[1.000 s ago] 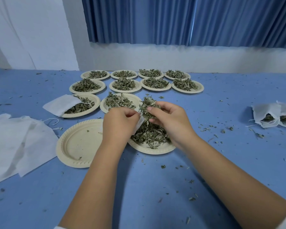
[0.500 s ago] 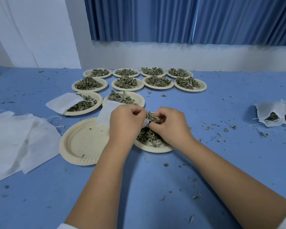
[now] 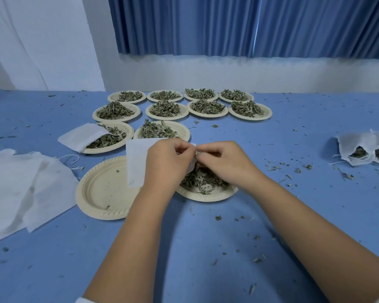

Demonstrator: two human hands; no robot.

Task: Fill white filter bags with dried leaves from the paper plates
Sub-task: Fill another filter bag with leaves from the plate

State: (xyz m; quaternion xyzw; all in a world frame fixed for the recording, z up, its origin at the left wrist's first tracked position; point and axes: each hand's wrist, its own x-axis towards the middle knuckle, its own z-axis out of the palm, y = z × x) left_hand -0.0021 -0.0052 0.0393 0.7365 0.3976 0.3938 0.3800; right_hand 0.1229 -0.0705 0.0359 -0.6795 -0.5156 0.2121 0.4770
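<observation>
While both hands are raised over the near middle of the table (image 3: 206,248), the parts are labelled thus:
Left hand (image 3: 167,162): fingers closed, the mouth edge of a white filter bag (image 3: 137,162) pinched; bag hung leftward over an empty paper plate (image 3: 101,189).
Right hand (image 3: 224,162): fingertips pinched on dried leaves (image 3: 198,154) at the bag mouth.
Leaf plate (image 3: 206,194): seen beneath both hands.
Filled bags (image 3: 363,149): laid near the right edge.

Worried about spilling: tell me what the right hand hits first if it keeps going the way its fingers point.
Probably the bag mouth held by the left hand; the right hand points straight at it.
</observation>
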